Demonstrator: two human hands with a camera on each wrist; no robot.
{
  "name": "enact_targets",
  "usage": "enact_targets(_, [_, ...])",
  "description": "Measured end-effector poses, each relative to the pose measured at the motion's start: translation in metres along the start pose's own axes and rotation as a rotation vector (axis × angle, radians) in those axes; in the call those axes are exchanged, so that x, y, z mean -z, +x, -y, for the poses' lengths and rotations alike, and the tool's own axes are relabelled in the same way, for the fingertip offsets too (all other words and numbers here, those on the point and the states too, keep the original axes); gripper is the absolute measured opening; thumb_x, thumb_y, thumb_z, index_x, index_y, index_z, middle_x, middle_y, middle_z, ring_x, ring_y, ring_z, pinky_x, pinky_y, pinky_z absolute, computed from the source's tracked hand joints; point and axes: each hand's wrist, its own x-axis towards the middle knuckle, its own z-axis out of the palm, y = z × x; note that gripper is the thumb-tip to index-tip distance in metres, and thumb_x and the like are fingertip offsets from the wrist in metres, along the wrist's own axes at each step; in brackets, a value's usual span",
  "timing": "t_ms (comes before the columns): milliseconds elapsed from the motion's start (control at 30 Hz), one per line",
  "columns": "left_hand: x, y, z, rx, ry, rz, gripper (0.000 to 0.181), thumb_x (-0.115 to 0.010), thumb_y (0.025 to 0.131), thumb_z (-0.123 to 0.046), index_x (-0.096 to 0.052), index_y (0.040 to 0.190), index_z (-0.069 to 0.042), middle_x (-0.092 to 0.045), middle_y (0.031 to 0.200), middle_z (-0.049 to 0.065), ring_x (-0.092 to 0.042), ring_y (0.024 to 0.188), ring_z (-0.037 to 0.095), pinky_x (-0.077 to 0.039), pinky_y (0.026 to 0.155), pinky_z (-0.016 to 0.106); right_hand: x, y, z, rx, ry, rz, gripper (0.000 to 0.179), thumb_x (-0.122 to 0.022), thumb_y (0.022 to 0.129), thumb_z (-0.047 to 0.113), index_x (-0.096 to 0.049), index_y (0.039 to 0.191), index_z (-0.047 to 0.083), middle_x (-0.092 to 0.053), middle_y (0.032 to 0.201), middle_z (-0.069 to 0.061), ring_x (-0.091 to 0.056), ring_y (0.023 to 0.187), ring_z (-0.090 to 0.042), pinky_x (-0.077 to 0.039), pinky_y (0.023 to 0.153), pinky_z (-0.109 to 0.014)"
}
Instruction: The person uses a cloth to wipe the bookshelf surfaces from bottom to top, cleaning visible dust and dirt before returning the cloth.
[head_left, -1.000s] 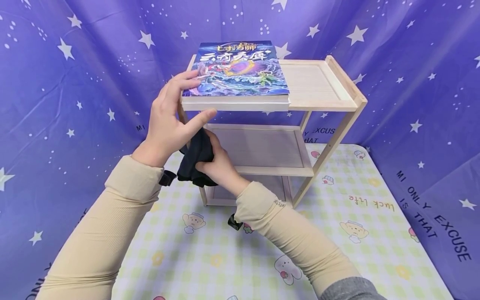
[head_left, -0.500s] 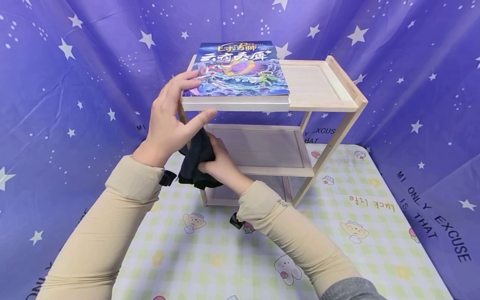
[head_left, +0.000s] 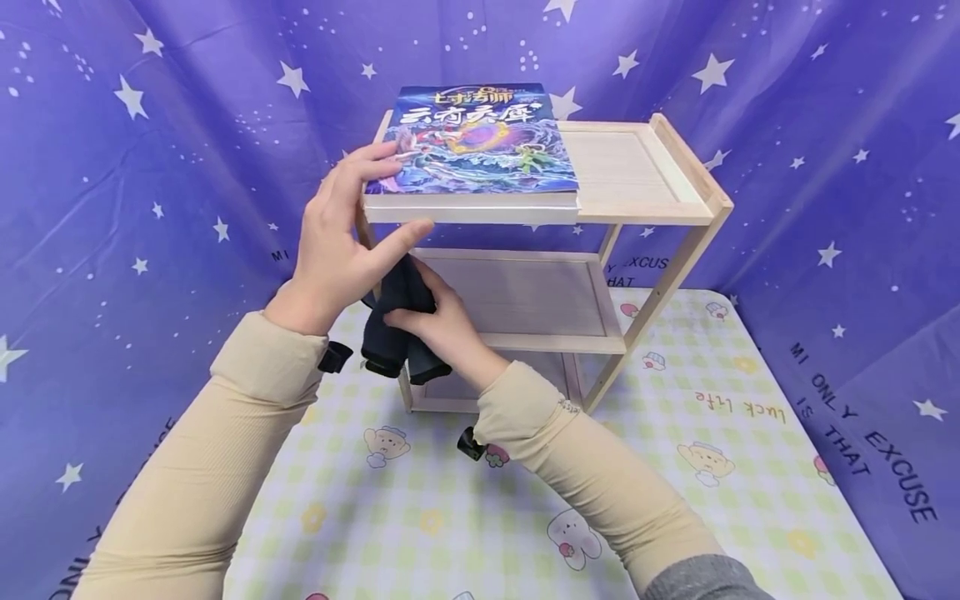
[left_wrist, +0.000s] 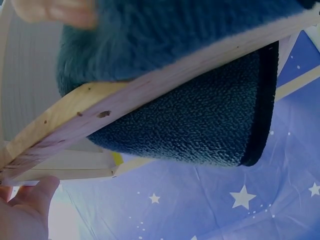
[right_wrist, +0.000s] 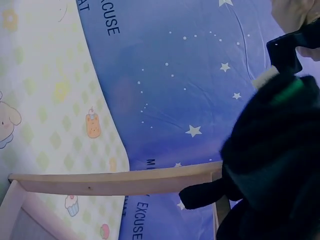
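Note:
My left hand [head_left: 333, 246] rests at the left end of a wooden three-tier shelf [head_left: 637, 171], its fingers over the left edge of a blue illustrated book [head_left: 487, 150] and its thumb stretched out by the front edge. Below it, my right hand [head_left: 453, 333] grips a dark fuzzy cloth [head_left: 386, 329] at the shelf's front left leg. In the left wrist view the cloth [left_wrist: 200, 120] shows on both sides of a wooden post [left_wrist: 150, 90], with a black bound edge. The right wrist view has the cloth [right_wrist: 275, 165] bunched at lower right, a dark flap sticking out.
The shelf stands on a green-and-white checked tablecloth [head_left: 592, 475] with cartoon prints. Purple star-patterned curtains [head_left: 187, 167] close in behind and on both sides. Black straps [head_left: 335, 357] sit at the wrists.
My right hand has shifted slightly down and to the right with the cloth, whose lower end has spread into two hanging flaps. The left hand and the book have stayed in place.

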Motion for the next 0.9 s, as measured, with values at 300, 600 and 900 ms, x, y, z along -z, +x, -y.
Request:
enact_targets(300, [0.000,0.000,0.000,0.012,0.016,0.015,0.058,-0.079,0.083,-0.030,-0.055,0.129,-0.005,-0.055,0.143,0.007,-0.043,0.055,0.008,-0.039,0.055,0.017,0.002,0.011,0.003,0.039,0.019,-0.097,0.059,-0.055,0.087,0.004,-0.048,0.146,0.011,-0.056,0.141,-0.013,-0.056,0.114,-0.027,-0.045,0.098,-0.034])
enact_targets(600, [0.000,0.000,0.000,0.004,0.020,0.014,0.056,-0.080,0.083,-0.028,-0.055,0.128,-0.005,-0.056,0.142,0.007,-0.044,0.054,0.008,-0.040,0.056,0.017,0.004,0.020,0.008,0.034,0.063,-0.151,0.051,-0.053,0.085,0.000,-0.060,0.135,0.010,-0.061,0.132,-0.012,-0.054,0.103,-0.019,-0.042,0.088,-0.023])
enact_targets(900, [0.000,0.001,0.001,-0.015,0.033,0.001,0.059,-0.071,0.088,-0.046,-0.056,0.128,-0.005,-0.057,0.142,0.009,-0.053,0.130,0.023,-0.043,0.097,0.038,0.007,0.032,0.019,0.055,0.143,-0.195,0.032,-0.054,0.084,-0.003,-0.066,0.114,-0.001,-0.064,0.110,-0.013,-0.054,0.085,-0.012,-0.046,0.076,-0.021])
